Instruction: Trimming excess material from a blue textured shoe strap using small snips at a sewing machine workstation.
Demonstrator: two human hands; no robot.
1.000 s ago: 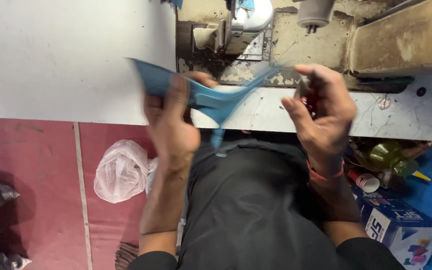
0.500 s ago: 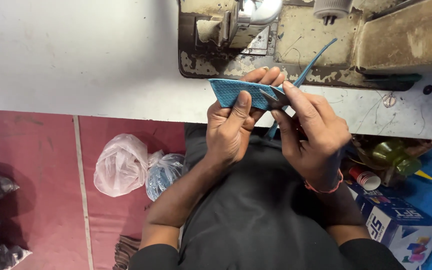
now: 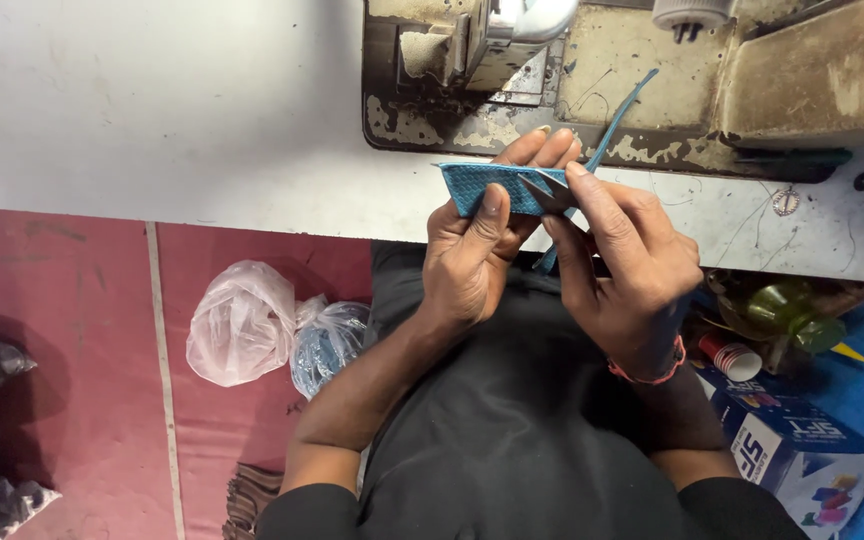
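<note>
1. Blue textured fabric (image 3: 497, 187), folded into a narrow band, is being held above the near edge of the white worktable (image 3: 152, 110), just in front of the worn sewing machine (image 3: 632, 70).

2. The piece is being pinched by the left hand (image 3: 472, 255), with the thumb pressed on its near face and the fingers curled behind it.

3. The right end of the piece is being gripped by the right hand (image 3: 632, 275), closed around what looks like a small pair of snips (image 3: 542, 190); whether the blades are parted or shut cannot be told.

4. A thin blue strip (image 3: 617, 115) is being left trailing up from the piece toward the machine bed, and another length is hanging down between the hands.

5. The piece is being judged light, soft and floppy, with a woven, grippy surface that is unlikely to be slipping between fingertips; the fold is likely to be opening if it is let go.

6. A hold near the folded edge, close beside the spot being worked, is being judged best, since the free ends are giving no support.

7. Two tied plastic bags (image 3: 272, 325) are being left on the red floor (image 3: 62, 380), and a blue carton (image 3: 802, 465) beside a paper cup (image 3: 732, 358) is lying to the right.
</note>
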